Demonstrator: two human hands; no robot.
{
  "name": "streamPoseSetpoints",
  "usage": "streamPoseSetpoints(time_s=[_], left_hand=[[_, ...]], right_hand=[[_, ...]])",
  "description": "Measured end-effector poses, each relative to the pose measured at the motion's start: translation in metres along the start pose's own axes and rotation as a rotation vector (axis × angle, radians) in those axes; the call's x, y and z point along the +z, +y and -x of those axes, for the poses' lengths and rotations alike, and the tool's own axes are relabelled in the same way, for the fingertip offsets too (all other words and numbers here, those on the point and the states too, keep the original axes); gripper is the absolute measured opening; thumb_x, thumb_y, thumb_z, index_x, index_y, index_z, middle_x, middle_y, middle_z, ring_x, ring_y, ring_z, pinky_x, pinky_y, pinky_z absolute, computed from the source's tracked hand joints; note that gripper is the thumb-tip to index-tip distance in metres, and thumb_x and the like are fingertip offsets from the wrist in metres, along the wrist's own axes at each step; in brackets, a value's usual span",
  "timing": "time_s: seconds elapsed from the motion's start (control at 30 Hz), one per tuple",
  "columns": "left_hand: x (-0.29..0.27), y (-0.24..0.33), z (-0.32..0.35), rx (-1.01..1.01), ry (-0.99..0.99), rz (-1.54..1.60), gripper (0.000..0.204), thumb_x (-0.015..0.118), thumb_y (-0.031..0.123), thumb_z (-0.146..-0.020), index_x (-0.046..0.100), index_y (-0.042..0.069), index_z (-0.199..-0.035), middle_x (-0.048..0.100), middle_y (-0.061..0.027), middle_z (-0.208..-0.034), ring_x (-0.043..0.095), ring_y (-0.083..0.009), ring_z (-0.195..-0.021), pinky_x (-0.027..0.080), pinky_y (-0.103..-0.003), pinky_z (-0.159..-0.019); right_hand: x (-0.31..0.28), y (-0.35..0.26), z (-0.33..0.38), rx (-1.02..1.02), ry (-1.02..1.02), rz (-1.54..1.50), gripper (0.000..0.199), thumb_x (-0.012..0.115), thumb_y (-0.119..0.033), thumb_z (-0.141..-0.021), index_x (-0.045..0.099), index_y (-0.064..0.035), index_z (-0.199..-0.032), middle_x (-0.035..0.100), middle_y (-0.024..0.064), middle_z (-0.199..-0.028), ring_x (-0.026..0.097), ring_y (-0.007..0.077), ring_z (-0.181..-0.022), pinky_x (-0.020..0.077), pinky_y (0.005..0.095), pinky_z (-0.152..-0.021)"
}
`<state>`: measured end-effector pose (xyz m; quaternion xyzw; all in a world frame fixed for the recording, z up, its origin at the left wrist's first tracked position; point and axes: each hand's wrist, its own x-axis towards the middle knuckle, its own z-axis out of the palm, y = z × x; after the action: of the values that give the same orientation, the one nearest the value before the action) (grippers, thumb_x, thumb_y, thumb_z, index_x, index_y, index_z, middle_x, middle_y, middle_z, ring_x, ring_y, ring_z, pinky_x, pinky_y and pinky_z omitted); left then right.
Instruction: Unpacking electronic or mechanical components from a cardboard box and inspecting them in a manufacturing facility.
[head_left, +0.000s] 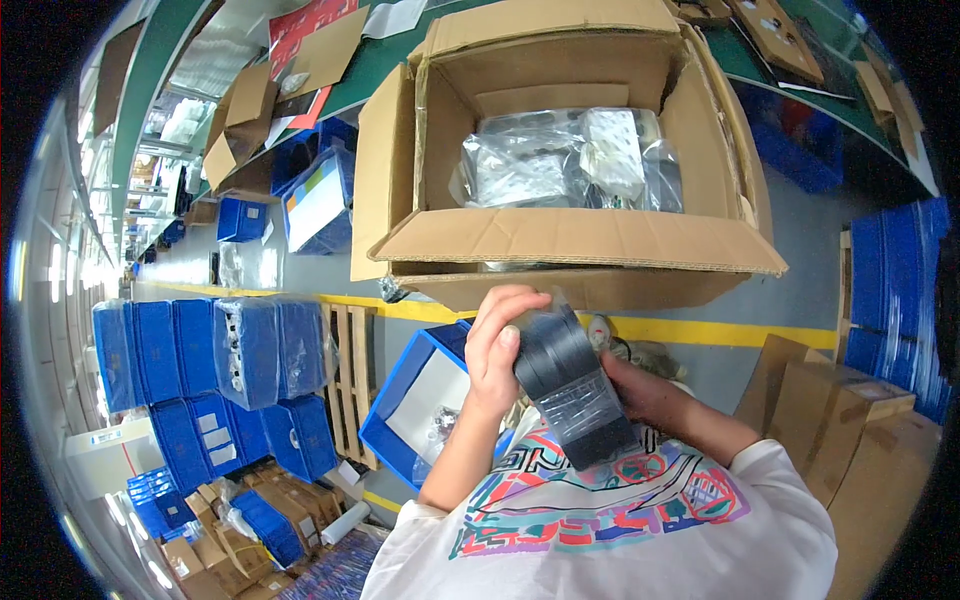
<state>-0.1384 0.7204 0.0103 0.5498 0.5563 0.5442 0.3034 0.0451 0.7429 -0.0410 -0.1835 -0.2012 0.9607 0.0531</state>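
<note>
A black block-like bundle (568,385), partly wrapped in clear plastic film, is held tilted in front of my chest. My left hand (494,352) grips its upper left end, fingers curled over the top and thumb against the side. On the opposite side my right hand (645,392) supports the bundle, with most of its fingers hidden behind it. What the bundle is made up of I cannot tell. Just beyond my hands stands a large open cardboard box (580,245), its flaps spread. Inside lie dark items in clear plastic bags (530,165) with white parts showing.
Left of me is a blue bin (380,425) with a white lining, beside a wooden pallet (350,375). Stacked blue crates (165,350) stand farther left. Cardboard boxes (840,420) crowd the right. A green bench (385,50) runs behind the open box.
</note>
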Motion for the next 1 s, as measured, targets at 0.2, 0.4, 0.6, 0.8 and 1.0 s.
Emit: streamPoseSetpoints(time_s=[0.2, 0.4, 0.6, 0.8, 1.0], left_hand=[[0.0, 0.0, 0.0, -0.006, 0.003, 0.0, 0.048, 0.038, 0.035, -0.09, 0.06, -0.007, -0.1, 0.057, -0.0195, -0.1, 0.053, -0.0297, -0.097, 0.038, -0.036, -0.089], [-0.003, 0.003, -0.001, -0.028, -0.023, 0.008, 0.047, 0.039, 0.034, -0.09, 0.06, -0.007, -0.101, 0.057, -0.0189, -0.099, 0.053, -0.0288, -0.096, 0.038, -0.036, -0.088], [-0.002, 0.005, -0.002, -0.028, -0.005, 0.009, 0.047, 0.04, 0.033, -0.089, 0.061, -0.007, -0.101, 0.057, -0.0183, -0.097, 0.054, -0.0272, -0.093, 0.04, -0.035, -0.085], [-0.005, 0.004, -0.002, 0.007, -0.033, -0.023, 0.046, 0.04, 0.033, -0.089, 0.061, -0.006, -0.102, 0.056, -0.0179, -0.097, 0.054, -0.0263, -0.092, 0.041, -0.034, -0.084], [-0.005, 0.003, -0.002, -0.015, -0.031, 0.002, 0.045, 0.04, 0.032, -0.089, 0.061, -0.006, -0.102, 0.056, -0.0179, -0.097, 0.054, -0.0262, -0.091, 0.041, -0.034, -0.084]], right_hand=[[0.001, -0.001, 0.004, -0.011, -0.031, 0.003, 0.078, 0.03, -0.064, -0.087, 0.034, -0.0038, -0.136, 0.049, 0.0138, -0.128, 0.052, 0.0232, -0.114, 0.0419, 0.037, -0.097], [-0.003, 0.003, 0.0, -0.008, -0.047, -0.023, 0.08, 0.032, -0.065, -0.086, 0.032, -0.003, -0.136, 0.048, 0.0142, -0.129, 0.051, 0.0236, -0.115, 0.0412, 0.0379, -0.097], [-0.006, 0.004, -0.003, -0.003, -0.109, -0.037, 0.083, 0.034, -0.067, -0.084, 0.032, -0.0029, -0.137, 0.047, 0.0145, -0.13, 0.051, 0.0235, -0.115, 0.0408, 0.038, -0.098], [-0.001, -0.001, -0.002, 0.0, -0.099, -0.031, 0.085, 0.035, -0.068, -0.083, 0.031, -0.0021, -0.137, 0.048, 0.0144, -0.13, 0.05, 0.023, -0.116, 0.0404, 0.0375, -0.098], [-0.009, 0.006, -0.005, -0.001, -0.129, -0.05, 0.085, 0.037, -0.067, -0.083, 0.031, -0.002, -0.137, 0.047, 0.014, -0.13, 0.05, 0.0222, -0.116, 0.0411, 0.0368, -0.097]])
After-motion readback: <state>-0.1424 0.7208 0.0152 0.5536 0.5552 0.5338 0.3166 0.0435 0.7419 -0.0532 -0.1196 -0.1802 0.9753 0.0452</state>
